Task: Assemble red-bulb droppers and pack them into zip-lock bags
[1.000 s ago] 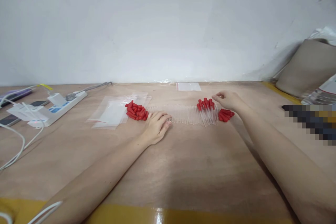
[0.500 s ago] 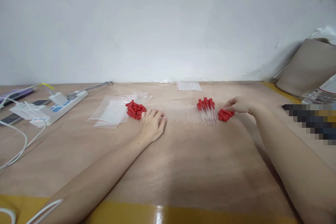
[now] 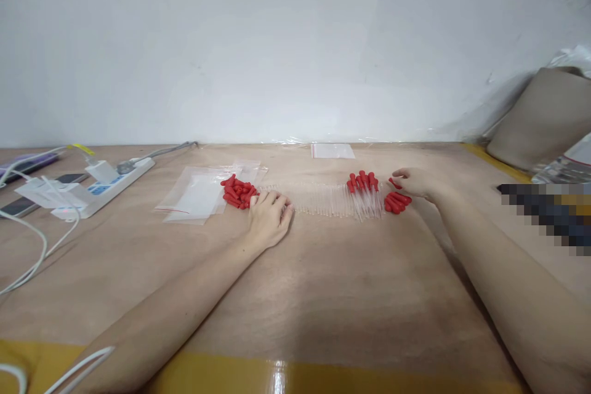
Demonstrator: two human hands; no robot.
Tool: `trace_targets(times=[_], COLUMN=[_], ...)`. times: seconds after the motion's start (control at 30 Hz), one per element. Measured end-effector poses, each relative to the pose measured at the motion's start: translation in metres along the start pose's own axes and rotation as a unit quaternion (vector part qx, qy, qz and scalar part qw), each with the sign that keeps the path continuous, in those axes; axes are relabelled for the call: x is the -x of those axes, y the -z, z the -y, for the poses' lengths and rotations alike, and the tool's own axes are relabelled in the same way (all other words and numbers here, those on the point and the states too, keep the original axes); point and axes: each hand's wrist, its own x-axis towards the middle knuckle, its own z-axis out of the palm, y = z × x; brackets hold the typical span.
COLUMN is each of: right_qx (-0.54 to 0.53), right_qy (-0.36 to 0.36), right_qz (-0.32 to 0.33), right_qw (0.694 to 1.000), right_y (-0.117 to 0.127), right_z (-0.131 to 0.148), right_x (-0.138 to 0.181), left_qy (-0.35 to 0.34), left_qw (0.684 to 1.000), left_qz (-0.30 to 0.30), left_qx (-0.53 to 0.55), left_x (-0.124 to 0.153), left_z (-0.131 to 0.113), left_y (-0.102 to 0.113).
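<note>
My right hand (image 3: 415, 181) pinches a red rubber dropper bulb (image 3: 394, 183) between thumb and fingers. It is lifted just above a small cluster of red bulbs (image 3: 397, 202). Left of that cluster, several glass tubes fitted with red bulbs (image 3: 362, 181) lie side by side. A row of bare clear tubes (image 3: 318, 200) stretches left from them. Over the left end of this row lies my left hand (image 3: 270, 217), palm down, fingers slightly spread and bent; its fingertips are partly hidden. A larger pile of red bulbs (image 3: 237, 192) touches its left side.
Clear zip bags (image 3: 189, 194) lie left of the larger pile, and another small bag (image 3: 332, 151) lies by the wall. A power strip (image 3: 111, 188) with plugs, white cables (image 3: 44, 246) and phones is at the left. A grey-brown container (image 3: 538, 120) stands at the right.
My right hand has risen slightly from the small cluster and moved a little left, with one red bulb now showing between its fingers. My left hand stays nearly still.
</note>
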Motion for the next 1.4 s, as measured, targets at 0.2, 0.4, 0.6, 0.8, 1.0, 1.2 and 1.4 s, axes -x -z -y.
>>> trace_targets(times=[0.2,0.4,0.6,0.8,1.0,1.2,1.4], right_qx=[-0.011,-0.047,-0.077,-0.098,-0.109,-0.097,-0.045], right_qy=[-0.007,-0.061,-0.071,-0.084,-0.053,0.004,0.072], right_qz=[0.044,0.056,0.069,0.094,0.163,0.062,-0.022], right_qw=[0.999,0.995,0.992,0.987,0.979,0.993,0.996], right_y=[-0.010,-0.012,-0.013,-0.012,-0.007,0.002,0.003], right_z=[0.015,0.018,0.019,0.016,0.009,0.015,0.031], right_x=[0.003,0.004,0.004,0.003,0.002,0.006,0.008], left_qy=[0.001,-0.002,0.005,0.006,0.003,0.020,0.087], left_qw=[1.000,1.000,1.000,1.000,1.000,1.000,0.995], left_qz=[0.005,0.005,0.014,0.013,0.008,-0.003,-0.007], left_qx=[-0.001,-0.008,-0.011,-0.007,-0.006,-0.015,-0.044], left_x=[0.000,0.000,0.000,0.000,0.000,0.001,-0.007], left_z=[0.000,0.001,-0.001,0.000,0.001,0.001,0.003], left_y=[-0.001,-0.002,-0.001,-0.001,-0.003,-0.003,0.000])
